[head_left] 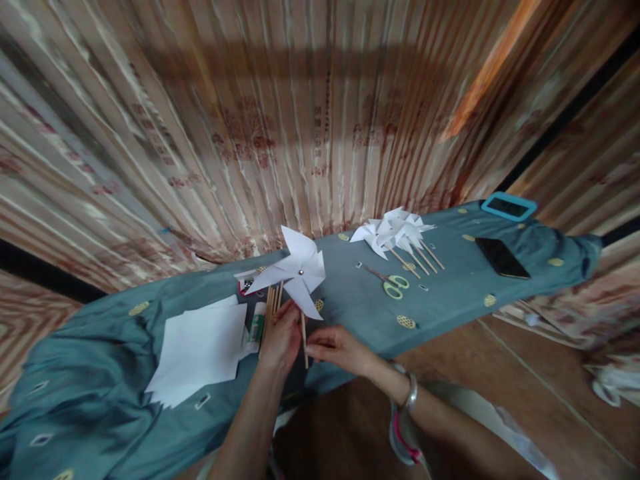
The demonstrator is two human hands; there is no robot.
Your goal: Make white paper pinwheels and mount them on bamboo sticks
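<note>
A white paper pinwheel (303, 270) with a shiny pin at its centre is held upright above the cloth. My left hand (283, 337) is closed on it just below the blades, some fingers hidden behind the paper and the stick. The pinwheel's wooden stick (305, 333) hangs down between my hands. At its lower part, my right hand (337, 348) is closed, thumb and fingertips against the stick. Beside my left hand lie several loose wooden sticks (271, 303) and a glue stick (257, 325) with a green label.
A stack of white paper (200, 350) lies left on the green cloth (350, 307). Scissors (393, 285) with green handles lie right of centre, several finished pinwheels (395, 230) behind them. A black phone (501, 257) and a blue-framed device (509, 207) are at far right. A small box (246, 285) sits behind the sticks.
</note>
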